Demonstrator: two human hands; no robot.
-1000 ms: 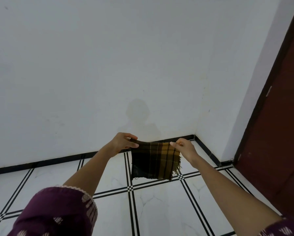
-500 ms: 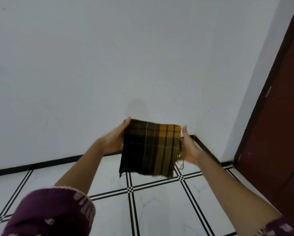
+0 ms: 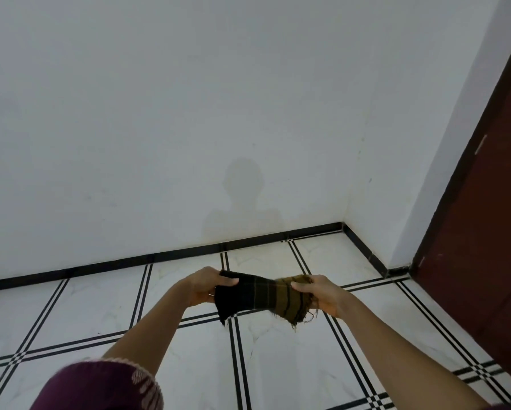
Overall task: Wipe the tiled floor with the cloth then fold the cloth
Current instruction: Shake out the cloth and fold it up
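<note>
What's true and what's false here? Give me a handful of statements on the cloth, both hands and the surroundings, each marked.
1. The cloth is held up in the air, clear of the tiled floor. True.
2. Only the left hand holds the cloth. False: the right hand grips its other end as well.
3. The cloth is plain white. False: it is a dark and mustard check.
4. A dark brown door stands at the right edge of the view. True.
5. Loose threads hang from the cloth's lower right corner. True.
</note>
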